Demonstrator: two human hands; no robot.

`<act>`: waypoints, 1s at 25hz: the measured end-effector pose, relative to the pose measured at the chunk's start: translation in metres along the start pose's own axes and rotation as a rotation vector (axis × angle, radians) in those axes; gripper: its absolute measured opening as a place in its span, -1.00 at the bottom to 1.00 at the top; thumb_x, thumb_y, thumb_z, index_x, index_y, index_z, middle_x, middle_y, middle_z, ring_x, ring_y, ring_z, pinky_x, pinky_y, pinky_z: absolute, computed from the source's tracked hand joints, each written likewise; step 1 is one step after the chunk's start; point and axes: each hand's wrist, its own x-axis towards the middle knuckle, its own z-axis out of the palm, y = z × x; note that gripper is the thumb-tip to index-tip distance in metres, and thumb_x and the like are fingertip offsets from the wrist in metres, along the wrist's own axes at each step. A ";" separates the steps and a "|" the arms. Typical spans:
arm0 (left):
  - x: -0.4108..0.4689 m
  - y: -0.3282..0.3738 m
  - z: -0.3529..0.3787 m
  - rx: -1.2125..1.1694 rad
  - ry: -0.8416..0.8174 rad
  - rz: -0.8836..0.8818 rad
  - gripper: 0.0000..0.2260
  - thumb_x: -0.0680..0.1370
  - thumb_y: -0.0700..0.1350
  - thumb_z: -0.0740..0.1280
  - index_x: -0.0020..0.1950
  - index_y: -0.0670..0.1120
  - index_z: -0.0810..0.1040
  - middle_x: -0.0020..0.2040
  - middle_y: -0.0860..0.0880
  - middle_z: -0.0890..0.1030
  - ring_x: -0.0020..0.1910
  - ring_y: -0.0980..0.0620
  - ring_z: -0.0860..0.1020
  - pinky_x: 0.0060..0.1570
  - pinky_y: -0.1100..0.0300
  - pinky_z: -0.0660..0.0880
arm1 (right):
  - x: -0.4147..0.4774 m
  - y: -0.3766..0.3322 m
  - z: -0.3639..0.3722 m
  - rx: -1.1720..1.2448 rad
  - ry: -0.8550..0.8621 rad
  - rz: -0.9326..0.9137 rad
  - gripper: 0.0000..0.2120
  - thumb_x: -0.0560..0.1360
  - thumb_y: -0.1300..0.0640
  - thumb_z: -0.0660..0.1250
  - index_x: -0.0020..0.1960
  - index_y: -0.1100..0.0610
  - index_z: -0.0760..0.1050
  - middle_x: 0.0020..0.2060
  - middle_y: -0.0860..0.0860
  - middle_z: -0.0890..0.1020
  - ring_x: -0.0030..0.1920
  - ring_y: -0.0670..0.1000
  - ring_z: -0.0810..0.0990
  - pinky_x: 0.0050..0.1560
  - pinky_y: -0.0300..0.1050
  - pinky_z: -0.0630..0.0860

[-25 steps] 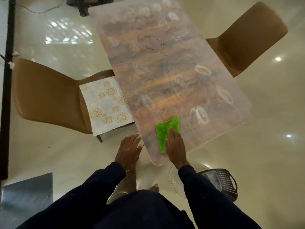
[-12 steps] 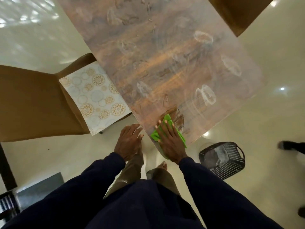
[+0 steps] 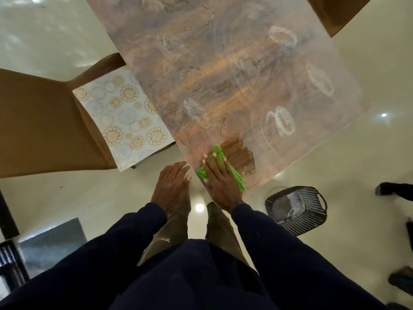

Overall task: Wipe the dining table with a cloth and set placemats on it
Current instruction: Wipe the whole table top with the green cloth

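The dining table [image 3: 223,74] has a brown wood-grain top under a whitish dusty film with ring marks. My right hand [image 3: 220,182] lies flat on a green cloth [image 3: 237,175], pressing it onto the table's near corner. A dark, clean streak [image 3: 239,153] shows just beyond the cloth. My left hand [image 3: 172,186] hovers beside the table's near edge, fingers apart, holding nothing. Patterned white placemats [image 3: 125,117] with gold and grey circles lie on the seat of the brown chair at the left.
A brown chair [image 3: 40,121] stands at the table's left and another chair [image 3: 335,12] at the far right. A dark slotted basket [image 3: 297,206] sits on the glossy floor at the right. Another person's shoes [image 3: 393,189] show at the right edge.
My right hand slid the cloth toward the table's near corner, bunching it and leaving a dark clean patch. The view moved closer to the table. My left hand stayed beside the edge.
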 end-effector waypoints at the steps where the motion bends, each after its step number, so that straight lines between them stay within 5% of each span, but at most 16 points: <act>1: 0.000 0.001 0.001 0.006 0.002 -0.018 -0.62 0.69 -0.05 0.17 0.37 -0.22 0.59 0.38 -0.23 0.59 0.39 -0.19 0.50 0.48 -0.07 0.31 | -0.015 0.018 -0.001 -0.033 -0.013 -0.142 -0.42 0.74 -0.03 0.14 0.67 0.18 0.16 0.67 0.17 0.17 0.69 0.22 0.04 0.65 0.29 0.06; 4: -0.002 0.007 0.001 0.015 0.019 -0.088 -0.62 0.69 -0.05 0.18 0.39 -0.22 0.57 0.39 -0.24 0.58 0.39 -0.21 0.52 0.47 -0.15 0.38 | -0.025 0.083 -0.020 -0.093 -0.067 -0.286 -0.46 0.78 -0.05 -0.05 0.69 0.15 0.11 0.68 0.15 0.13 0.69 0.21 0.04 0.62 0.34 0.15; 7: -0.005 0.019 0.007 0.032 0.045 -0.156 -0.67 0.68 -0.15 0.33 0.42 -0.23 0.54 0.41 -0.26 0.56 0.40 -0.27 0.53 0.46 -0.20 0.39 | 0.015 0.100 -0.035 0.011 0.008 0.092 -0.42 0.77 -0.11 -0.21 0.69 0.12 0.12 0.69 0.15 0.09 0.70 0.21 -0.04 0.61 0.36 0.11; 9: -0.007 0.030 0.014 0.021 0.044 -0.213 -0.62 0.66 -0.20 0.41 0.47 -0.23 0.50 0.46 -0.26 0.53 0.44 -0.28 0.50 0.47 -0.23 0.37 | 0.039 0.065 -0.031 0.053 0.067 0.251 -0.46 0.78 -0.06 -0.14 0.70 0.10 0.11 0.70 0.13 0.06 0.70 0.21 -0.08 0.64 0.32 0.03; 12: -0.009 0.044 0.022 0.012 0.054 -0.215 -0.56 0.66 -0.19 0.40 0.53 -0.20 0.44 0.52 -0.24 0.47 0.50 -0.25 0.44 0.50 -0.26 0.37 | 0.020 0.014 -0.015 0.069 0.010 0.023 -0.45 0.76 -0.08 0.02 0.69 0.11 0.15 0.68 0.16 0.11 0.69 0.25 -0.03 0.65 0.31 0.02; 16: -0.013 0.053 0.027 0.065 0.084 -0.202 -0.56 0.67 -0.18 0.40 0.54 -0.19 0.43 0.54 -0.24 0.45 0.52 -0.25 0.41 0.53 -0.23 0.31 | -0.034 0.067 -0.009 -0.011 -0.024 -0.435 -0.44 0.71 0.03 0.24 0.66 0.13 0.22 0.67 0.14 0.19 0.68 0.20 0.08 0.63 0.31 0.14; 19: -0.022 0.053 0.029 0.131 0.108 -0.256 -0.61 0.67 -0.13 0.33 0.48 -0.23 0.50 0.51 -0.28 0.48 0.49 -0.30 0.46 0.51 -0.24 0.31 | -0.011 0.105 -0.024 0.033 0.020 -0.247 -0.50 0.76 -0.06 0.10 0.62 0.15 0.29 0.64 0.16 0.26 0.67 0.25 0.12 0.58 0.41 0.18; 22: -0.036 0.056 0.031 0.130 0.116 -0.301 -0.63 0.68 -0.13 0.29 0.45 -0.25 0.53 0.50 -0.29 0.49 0.49 -0.31 0.47 0.50 -0.26 0.34 | 0.045 0.062 -0.029 0.079 0.080 0.039 -0.48 0.78 -0.04 -0.07 0.65 0.17 0.23 0.66 0.17 0.21 0.68 0.27 0.05 0.60 0.39 0.13; 25: -0.047 0.061 0.033 0.138 0.127 -0.311 -0.64 0.68 -0.12 0.29 0.45 -0.24 0.53 0.50 -0.29 0.48 0.50 -0.29 0.46 0.51 -0.25 0.34 | 0.055 -0.002 -0.016 0.116 0.099 -0.046 -0.49 0.72 0.09 0.03 0.64 0.19 0.22 0.65 0.19 0.21 0.67 0.31 0.06 0.63 0.36 0.10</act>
